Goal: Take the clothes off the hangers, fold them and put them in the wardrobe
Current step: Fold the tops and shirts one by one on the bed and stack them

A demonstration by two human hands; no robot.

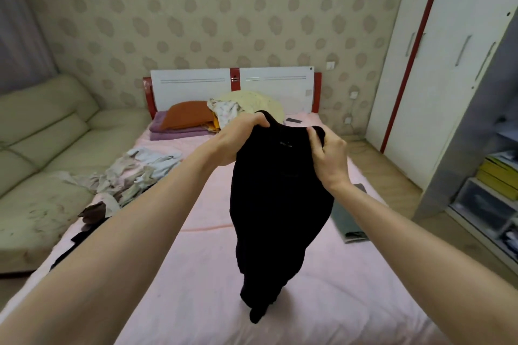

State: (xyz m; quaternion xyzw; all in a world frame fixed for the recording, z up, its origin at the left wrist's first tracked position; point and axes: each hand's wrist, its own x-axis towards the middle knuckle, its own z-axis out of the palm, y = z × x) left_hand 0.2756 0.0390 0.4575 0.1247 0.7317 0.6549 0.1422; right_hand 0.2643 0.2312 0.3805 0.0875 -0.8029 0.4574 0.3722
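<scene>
Left hand: the left hand (241, 134) has its fingers curled over the top left corner of a black, soft, matte fabric garment (280, 204), gripping it.
Right hand: the right hand (328, 154) pinches the top right corner of the same garment, thumb in front.
Garment position: held up in the air over the middle of the pink-sheeted bed (196, 274), its narrow lower end hanging down near or onto the sheet; I cannot tell if it touches. No hanger is visible in it.
Risk, shape: the cloth hangs bunched and tapered, so laying it down like this would likely leave creases and an uneven fold.
Risk, grip: both holds sit on small bunches at the top edge; a shake to open it out could slip one corner free.
Risk, mix-up: a loose heap of pale crumpled clothes (134, 173) lies on the far left of the bed, and a flat grey folded piece (347, 218) to the right; spreading wide could disturb either.
Wardrobe: the tall white wardrobe with a red strip (437, 64) stands at the right, smooth panel doors closed.
</scene>
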